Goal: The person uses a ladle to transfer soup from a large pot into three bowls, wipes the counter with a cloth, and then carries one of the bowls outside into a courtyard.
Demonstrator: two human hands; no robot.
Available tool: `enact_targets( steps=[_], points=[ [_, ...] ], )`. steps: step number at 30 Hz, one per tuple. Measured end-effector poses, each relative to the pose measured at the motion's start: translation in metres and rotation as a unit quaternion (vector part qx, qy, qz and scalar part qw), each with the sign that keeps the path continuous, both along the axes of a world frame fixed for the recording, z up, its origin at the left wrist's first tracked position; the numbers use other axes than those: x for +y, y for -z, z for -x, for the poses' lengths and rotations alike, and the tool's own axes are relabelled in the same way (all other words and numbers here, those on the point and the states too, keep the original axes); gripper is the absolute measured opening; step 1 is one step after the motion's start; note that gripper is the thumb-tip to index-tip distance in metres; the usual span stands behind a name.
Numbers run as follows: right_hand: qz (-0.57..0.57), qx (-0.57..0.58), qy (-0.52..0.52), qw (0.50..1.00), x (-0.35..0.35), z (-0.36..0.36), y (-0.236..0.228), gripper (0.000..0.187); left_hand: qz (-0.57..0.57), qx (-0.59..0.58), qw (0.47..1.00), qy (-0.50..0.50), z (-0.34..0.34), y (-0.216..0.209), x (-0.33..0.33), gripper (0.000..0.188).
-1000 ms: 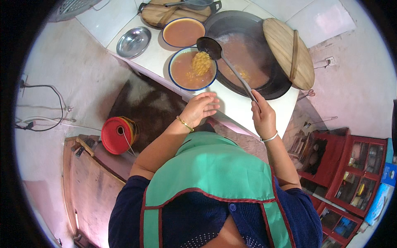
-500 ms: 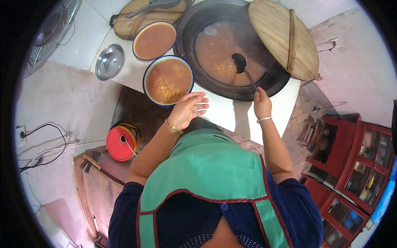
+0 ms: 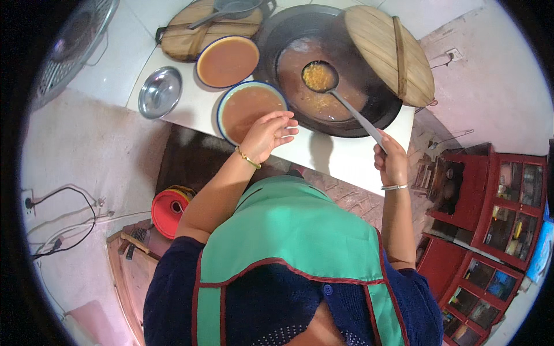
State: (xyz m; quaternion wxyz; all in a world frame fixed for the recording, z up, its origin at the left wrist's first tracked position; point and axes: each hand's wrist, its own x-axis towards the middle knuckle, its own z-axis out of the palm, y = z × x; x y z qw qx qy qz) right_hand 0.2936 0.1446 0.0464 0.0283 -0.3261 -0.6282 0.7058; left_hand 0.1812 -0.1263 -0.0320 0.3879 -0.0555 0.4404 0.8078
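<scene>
I record the ladle (image 3: 346, 105) over the dark pan (image 3: 269, 52), loaded with yellow kernels (image 3: 317, 76), judged stiff but head-heavy and best held along its handle (image 3: 364, 122), where my right grip (image 3: 393, 160) is clamped, my left grip (image 3: 266, 134) loosely spread beside a bowl (image 3: 220, 117).

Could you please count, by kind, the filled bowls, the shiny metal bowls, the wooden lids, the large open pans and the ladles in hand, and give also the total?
Filled bowls: 2
Shiny metal bowl: 1
Wooden lids: 2
Large open pan: 1
Ladle in the right hand: 1
Total: 7
</scene>
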Motion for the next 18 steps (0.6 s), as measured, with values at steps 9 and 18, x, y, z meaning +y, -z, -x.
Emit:
enact_targets(
  steps=[9, 18],
  points=[
    [-0.048, 0.015, -0.018, 0.999, -0.104, -0.034, -0.023, 0.034, -0.011, 0.006, 0.987, -0.163, 0.025, 0.006, -0.123, 0.022],
    [-0.522, 0.148, -0.152, 0.826, -0.145, -0.057, -0.010, 0.032, -0.031, -0.023, 0.974, -0.222, 0.040, 0.027, -0.171, 0.023]
  ],
)
